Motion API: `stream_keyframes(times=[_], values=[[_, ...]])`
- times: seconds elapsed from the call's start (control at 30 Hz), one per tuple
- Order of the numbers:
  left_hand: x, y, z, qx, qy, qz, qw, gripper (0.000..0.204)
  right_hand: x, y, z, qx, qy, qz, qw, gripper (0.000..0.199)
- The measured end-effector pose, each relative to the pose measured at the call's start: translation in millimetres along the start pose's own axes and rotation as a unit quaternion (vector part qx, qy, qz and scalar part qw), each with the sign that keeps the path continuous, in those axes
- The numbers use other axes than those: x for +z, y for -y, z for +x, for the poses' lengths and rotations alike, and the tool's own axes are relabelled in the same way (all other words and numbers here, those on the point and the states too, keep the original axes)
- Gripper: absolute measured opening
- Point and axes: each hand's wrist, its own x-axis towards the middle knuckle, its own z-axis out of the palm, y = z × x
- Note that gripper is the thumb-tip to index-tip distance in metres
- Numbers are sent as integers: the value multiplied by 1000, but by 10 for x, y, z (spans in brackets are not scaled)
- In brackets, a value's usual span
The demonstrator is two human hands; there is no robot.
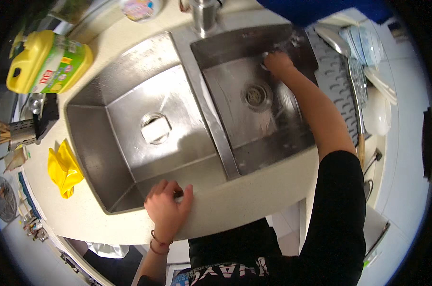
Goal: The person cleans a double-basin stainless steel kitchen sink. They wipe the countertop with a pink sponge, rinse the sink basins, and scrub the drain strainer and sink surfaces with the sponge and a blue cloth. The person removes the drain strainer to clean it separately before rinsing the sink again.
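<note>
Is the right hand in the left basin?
No, the right hand reaches into the right basin, beyond its drain.

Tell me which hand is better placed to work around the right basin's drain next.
Probably the right hand: it is inside the right basin, just beyond the drain. The left hand is by the near side of the left basin, across the divider.

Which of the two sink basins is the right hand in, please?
The right basin, nearer the grey mat: the right hand is inside it, not the left basin.
</note>
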Motion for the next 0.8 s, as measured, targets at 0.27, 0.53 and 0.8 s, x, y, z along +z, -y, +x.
stream_keyframes(times=[0.27, 0.53, 0.8], values=[[35, -52, 13, -4, 8, 15, 1000, 30, 350, 233, -258, 213, -66, 241, 944, 43], [59, -25, -18, 3, 2, 21, 1000, 28, 184, 1156, -798, -305, -60, 406, 859, 39], [128, 33, -4, -14, -2, 31, 999, 28, 202, 1132, -822, -494, -61, 173, 850, 34]])
